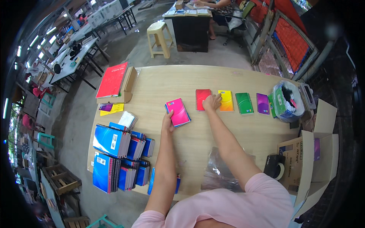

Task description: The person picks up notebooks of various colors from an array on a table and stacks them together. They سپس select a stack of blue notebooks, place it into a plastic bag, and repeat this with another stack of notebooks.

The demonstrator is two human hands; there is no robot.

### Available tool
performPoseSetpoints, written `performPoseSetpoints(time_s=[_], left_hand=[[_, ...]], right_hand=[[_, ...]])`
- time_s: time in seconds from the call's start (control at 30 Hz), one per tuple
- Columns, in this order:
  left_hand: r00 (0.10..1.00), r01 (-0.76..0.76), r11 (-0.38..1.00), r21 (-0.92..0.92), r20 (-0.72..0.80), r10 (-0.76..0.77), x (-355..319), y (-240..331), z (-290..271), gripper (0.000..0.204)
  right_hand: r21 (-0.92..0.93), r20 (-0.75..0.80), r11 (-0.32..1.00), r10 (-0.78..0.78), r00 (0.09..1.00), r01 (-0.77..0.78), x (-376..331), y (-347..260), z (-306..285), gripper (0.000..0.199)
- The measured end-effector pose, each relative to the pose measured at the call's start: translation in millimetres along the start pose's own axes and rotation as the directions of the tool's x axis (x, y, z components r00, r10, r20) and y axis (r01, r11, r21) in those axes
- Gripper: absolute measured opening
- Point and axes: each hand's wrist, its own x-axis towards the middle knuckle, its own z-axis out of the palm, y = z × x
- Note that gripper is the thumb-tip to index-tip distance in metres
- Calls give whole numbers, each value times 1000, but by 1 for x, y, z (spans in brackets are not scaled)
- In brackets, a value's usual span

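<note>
My left hand (168,122) grips a pink spiral notebook (178,112) by its lower left edge, thumb on the cover. A blue edge shows along its underside; whether several notebooks are stacked there I cannot tell. My right hand (212,102) reaches over the gap between a red spiral notebook (201,97) and a yellow one (226,102), its fingers apart and partly over both covers. Farther right in the same row lie a green notebook (244,103) and a purple one (262,103).
Stacks of blue spiral notebooks (110,138) fill the table's near left. A red book (112,80) rests on a cardboard box behind them. At right stand a clear plastic tub (288,102), an open carton (294,159) and a tape roll (280,171). Plastic sheeting (216,174) lies near me.
</note>
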Motion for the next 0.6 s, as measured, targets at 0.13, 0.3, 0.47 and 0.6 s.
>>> performPoseSetpoints(time_s=[0.13, 0.3, 0.47, 0.6], left_hand=[[1000, -21, 999, 29, -9, 22, -4, 0, 8, 35], [997, 63, 996, 55, -44, -61, -6, 0, 7, 36], [963, 250, 967, 56, 85, -254, -15, 1, 1, 44], [875, 329, 943, 49, 358, -324, -28, -32, 36, 53]], right_hand=[[375, 153, 920, 62, 986, -116, 16, 8, 8, 49], [828, 311, 557, -367, 877, -60, 21, 35, -9, 52], [448, 598, 618, -744, 297, 647, -11, -8, -92, 57], [192, 663, 374, -731, 161, 907, -34, -28, -87, 44]])
